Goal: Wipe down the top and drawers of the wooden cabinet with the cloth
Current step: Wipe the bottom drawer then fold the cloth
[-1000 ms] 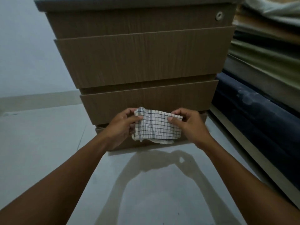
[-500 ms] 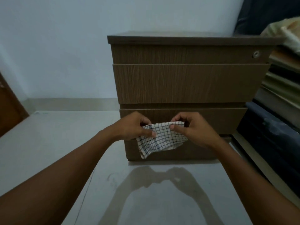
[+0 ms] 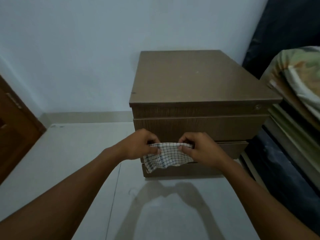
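Note:
A brown wooden cabinet (image 3: pixel 195 78) with several closed drawers stands against the pale wall; its flat top is bare and fully in view. In front of the drawers, my left hand (image 3: pixel 140 144) and my right hand (image 3: pixel 200 149) each pinch the upper edge of a white cloth (image 3: pixel 166 156) with a dark grid pattern. The cloth hangs folded between them, level with the lower drawers and apart from the cabinet top. A small round lock (image 3: pixel 257 106) sits at the right end of the top drawer front.
A stack of folded mattresses and bedding (image 3: pixel 294 108) presses against the cabinet's right side. A dark wooden door (image 3: pixel 15 125) is at the left. Pale tiled floor (image 3: pixel 78 153) stretches left of and in front of the cabinet.
My head has risen, so the cabinet top now shows from above. Both hands have lifted the cloth slightly and gathered its top edge, holding it the whole time.

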